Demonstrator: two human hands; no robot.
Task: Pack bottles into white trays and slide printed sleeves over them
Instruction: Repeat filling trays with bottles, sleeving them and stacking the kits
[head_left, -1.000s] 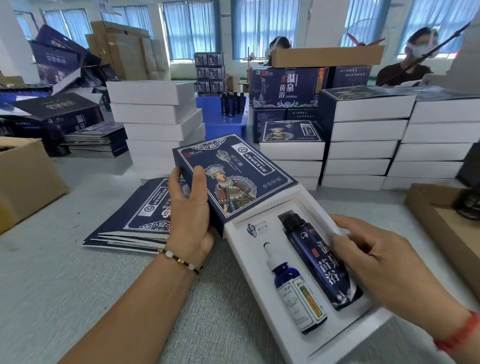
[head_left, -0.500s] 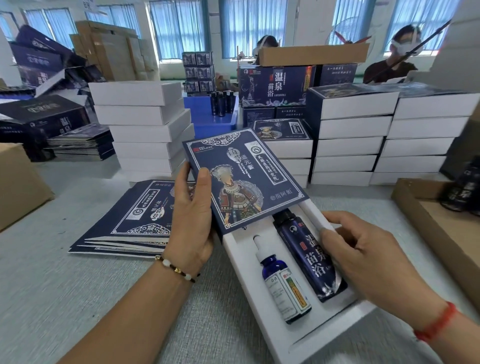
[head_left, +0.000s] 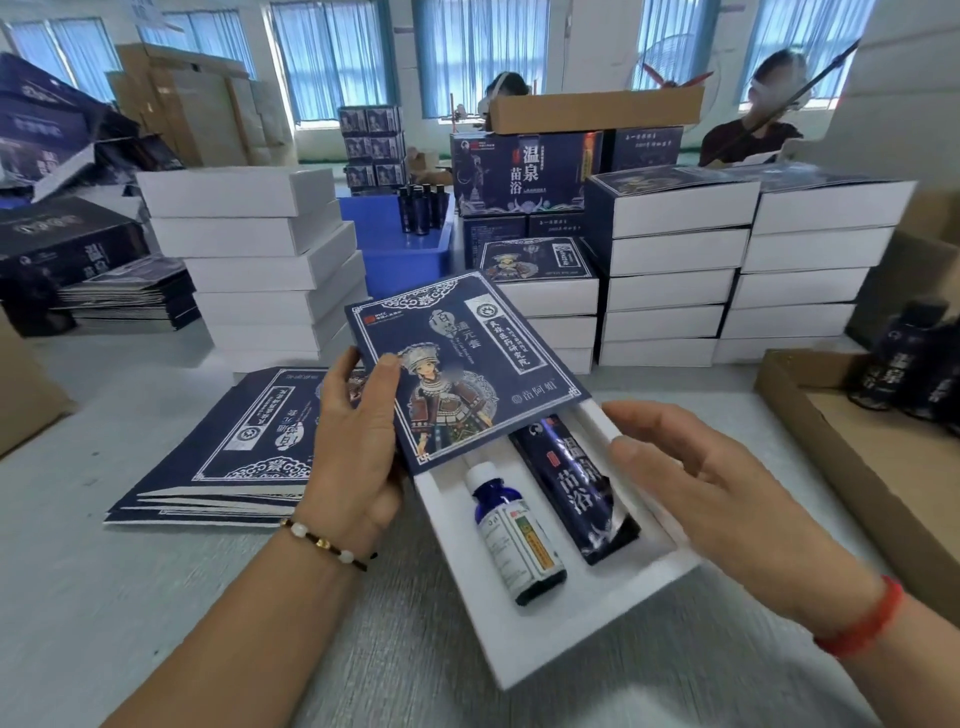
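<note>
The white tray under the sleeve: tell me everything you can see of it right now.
The white tray looks like matte foam or card, rectangular, lying flat and angled on the grey table. Its far part sits inside the printed sleeve, held by the left hand. Its recess holds a small blue dropper bottle and a taller dark bottle side by side. The right hand rests on its right rim.

Navy figure-printed sleeve (head_left: 457, 364), white tray (head_left: 587, 623)

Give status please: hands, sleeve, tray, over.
Left hand grips printed sleeve. Right hand open on white tray side. Sleeve partway over; both bottles seated, lower halves exposed. Nothing blocking.
</note>
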